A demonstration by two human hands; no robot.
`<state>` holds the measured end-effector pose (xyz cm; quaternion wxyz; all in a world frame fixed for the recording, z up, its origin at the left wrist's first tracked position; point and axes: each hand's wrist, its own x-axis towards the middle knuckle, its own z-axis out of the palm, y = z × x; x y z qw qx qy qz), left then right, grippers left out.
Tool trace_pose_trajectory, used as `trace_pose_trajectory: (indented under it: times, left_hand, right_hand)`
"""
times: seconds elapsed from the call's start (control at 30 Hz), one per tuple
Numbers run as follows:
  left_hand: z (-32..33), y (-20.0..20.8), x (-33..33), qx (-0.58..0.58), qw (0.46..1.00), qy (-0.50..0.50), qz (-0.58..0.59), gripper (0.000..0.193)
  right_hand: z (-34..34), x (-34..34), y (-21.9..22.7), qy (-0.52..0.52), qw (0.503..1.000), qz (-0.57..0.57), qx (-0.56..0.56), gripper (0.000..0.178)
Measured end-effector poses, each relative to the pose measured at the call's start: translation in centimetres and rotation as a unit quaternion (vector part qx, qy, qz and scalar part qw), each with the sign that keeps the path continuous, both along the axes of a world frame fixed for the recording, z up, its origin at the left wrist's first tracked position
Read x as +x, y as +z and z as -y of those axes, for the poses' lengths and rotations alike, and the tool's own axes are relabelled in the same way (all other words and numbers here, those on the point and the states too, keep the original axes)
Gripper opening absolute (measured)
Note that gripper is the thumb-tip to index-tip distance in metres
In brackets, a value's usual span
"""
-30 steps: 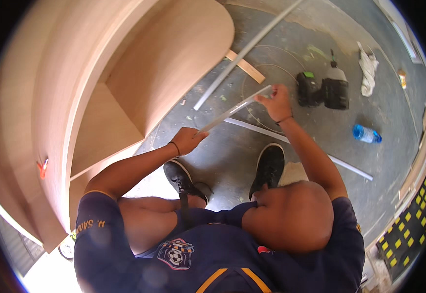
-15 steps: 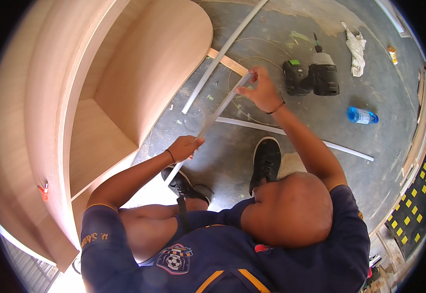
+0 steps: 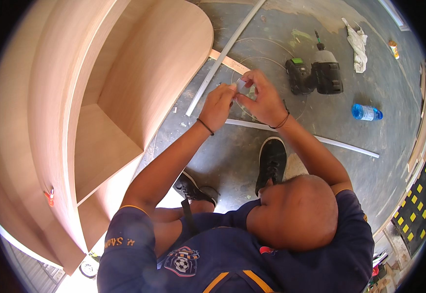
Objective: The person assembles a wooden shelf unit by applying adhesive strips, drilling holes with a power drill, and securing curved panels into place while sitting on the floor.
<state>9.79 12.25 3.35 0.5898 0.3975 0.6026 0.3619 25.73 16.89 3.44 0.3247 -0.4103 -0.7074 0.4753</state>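
A pale grey strip is up above the floor, between the person's fingertips; only a short end shows, and where the rest runs cannot be told. The left grip pinches it with fingertips and thumb together. The right grip grasps it from the other side, thumb below and forefinger above. Just beyond, a wooden slat lies on the floor, crossed by a long pale bar. A second bar passes behind the right forearm. Near the right grip, a black-and-grey cordless driver lies on its side. Farther right are a blue plastic bottle, lying down, and a crumpled white cloth. A wood-grain cabinet with a curved-cornered panel stands at left, beside the left forearm.
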Motion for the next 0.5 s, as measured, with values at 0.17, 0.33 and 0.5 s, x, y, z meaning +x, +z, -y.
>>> trace_pose_trajectory:
  times: [0.17,0.33,0.5]
  left_hand:
    - [0.02,0.14,0.48,-0.027,0.999,0.008,0.019,0.040]
    - [-0.02,0.13,0.66,-0.038,0.999,0.000,0.036,0.041]
    - [0.28,-0.20,0.53,-0.034,0.999,0.007,0.023,0.042]
  right_hand:
    - [-0.28,0.46,0.45,0.006,0.997,0.028,0.078,0.042]
    - [-0.86,0.53,0.37,0.030,0.996,0.039,0.072,0.041]
    - [-0.49,0.13,-0.16,0.027,0.996,0.030,0.077,0.041]
